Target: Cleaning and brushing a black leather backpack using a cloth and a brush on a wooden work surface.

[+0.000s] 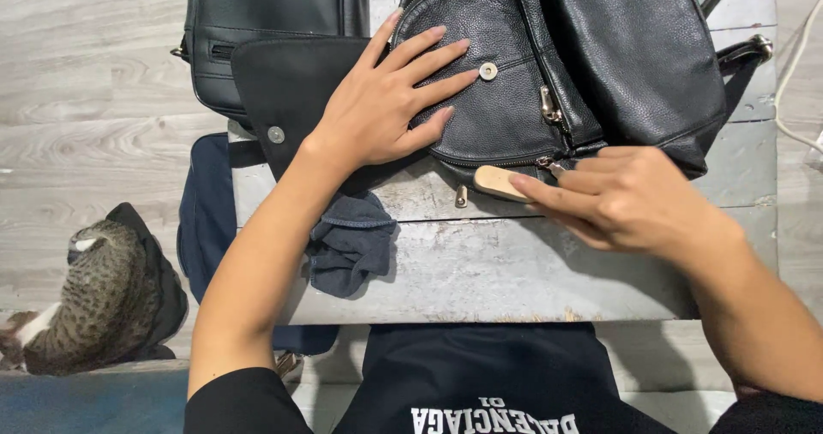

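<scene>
Looking down, my left hand lies flat and spread on the black leather bag's front pocket while my right hand grips a small wooden brush, long axis pointing left along the bag's bottom edge, right hand nearer.

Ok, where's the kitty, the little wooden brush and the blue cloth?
Cat [94, 301], head view, striped back.
Wooden brush [499, 181], head view, tan handle end.
Blue cloth [351, 241], head view, crumpled middle.

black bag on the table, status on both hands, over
Left hand flat on the black leather bag, fingers spread. Right hand holds a small wooden-handled tool at the bag's lower zip edge. Dark blue cloth lies beside, nothing blocking.
</scene>
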